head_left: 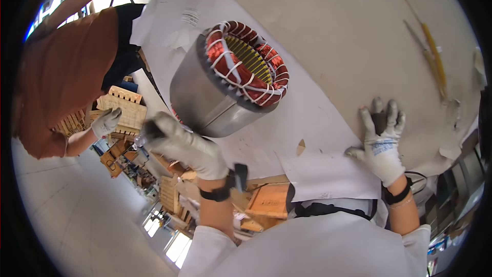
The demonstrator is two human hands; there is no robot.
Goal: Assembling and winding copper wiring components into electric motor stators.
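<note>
A motor stator point(215, 90) stands tilted on the white sheet, with a smooth grey metal housing. Red-brown copper windings point(281, 72), laced with white cord, ring its upper end, and yellow slot liners line the bore. My left hand point(184, 143), in a pale work glove, is beside the housing's lower end. Motion smears its fingers, so whether they grip anything is unclear. My right hand point(382, 141), also gloved, lies on the brown covering with fingers spread. A dark patch shows among those fingers; I cannot make out what it is.
A co-worker point(77, 72) in a brown-orange shirt and gloves stands at the left. A thin yellow-handled tool point(434, 59) lies at the far right of the brown sheet point(328, 15). Wooden pallets point(125, 110) and an orange-brown box point(267, 201) are below the table edge.
</note>
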